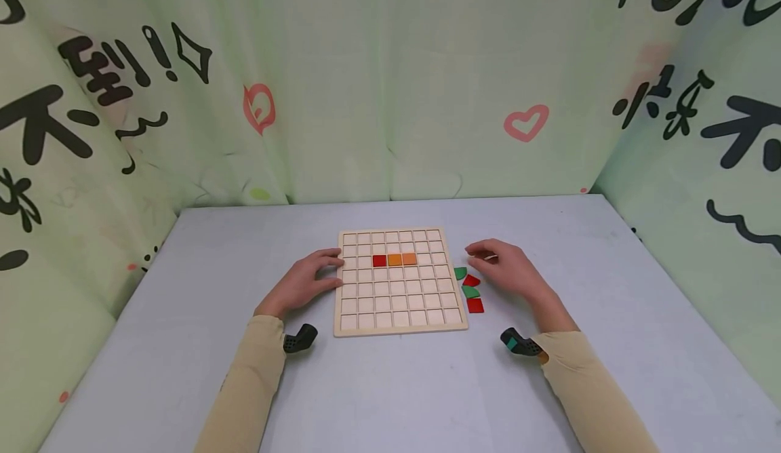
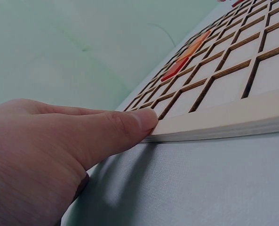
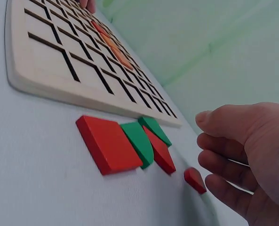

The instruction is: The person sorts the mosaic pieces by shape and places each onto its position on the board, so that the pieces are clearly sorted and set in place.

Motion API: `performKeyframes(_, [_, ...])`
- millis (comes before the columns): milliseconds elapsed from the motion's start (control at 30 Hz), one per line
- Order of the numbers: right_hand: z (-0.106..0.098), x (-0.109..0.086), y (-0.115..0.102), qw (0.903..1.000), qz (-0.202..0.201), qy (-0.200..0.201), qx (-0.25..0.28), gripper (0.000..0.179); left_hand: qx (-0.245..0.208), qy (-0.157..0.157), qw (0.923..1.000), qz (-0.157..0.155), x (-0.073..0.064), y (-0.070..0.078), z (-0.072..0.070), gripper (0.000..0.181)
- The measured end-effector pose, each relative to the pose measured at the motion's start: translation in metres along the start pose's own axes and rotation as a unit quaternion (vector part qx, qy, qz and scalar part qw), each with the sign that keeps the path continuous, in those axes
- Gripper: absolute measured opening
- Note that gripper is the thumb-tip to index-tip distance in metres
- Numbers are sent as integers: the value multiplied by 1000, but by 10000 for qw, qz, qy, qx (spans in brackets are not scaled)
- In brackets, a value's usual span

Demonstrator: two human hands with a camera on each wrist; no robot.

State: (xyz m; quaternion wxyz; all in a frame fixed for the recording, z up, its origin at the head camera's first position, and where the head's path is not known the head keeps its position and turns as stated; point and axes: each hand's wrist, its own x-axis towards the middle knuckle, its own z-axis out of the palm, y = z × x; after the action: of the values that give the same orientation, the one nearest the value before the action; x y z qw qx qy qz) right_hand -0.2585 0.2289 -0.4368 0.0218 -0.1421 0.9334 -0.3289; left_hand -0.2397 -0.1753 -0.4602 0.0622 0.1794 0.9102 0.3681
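A wooden grid board (image 1: 399, 333) lies flat on the table, with a red square (image 1: 379, 261) and two orange squares (image 1: 402, 259) side by side in one row of its cells. My left hand (image 1: 302, 282) rests at the board's left edge, its thumb (image 2: 139, 121) and fingers extended and touching the rim. Beside the right edge, my right hand (image 1: 508, 270) hovers with loosely bent fingers and nothing visible between them. Close to it lie a red square piece (image 3: 108, 143), green rounded pieces (image 3: 138, 143) and another red piece (image 3: 160, 150). A small red piece (image 3: 195, 180) shows by its fingers.
A pale table (image 1: 378, 392) spreads out around the board. Light green curtains (image 1: 390, 87) with dark lettering and red hearts stand behind it and on both sides. Black wrist devices (image 1: 300, 338) sit at both sleeve cuffs.
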Motion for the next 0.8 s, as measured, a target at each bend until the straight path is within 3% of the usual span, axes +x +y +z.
performKeyframes(400, [-16,-29,28,9992,52,-72,-390,31,-42,-11,10000,-21,-1,1,-1,44])
performKeyframes(800, [-18,-52,21,9974,-382,-384,-476,26,-21,-14,10000,-37,-2,4,-2,44])
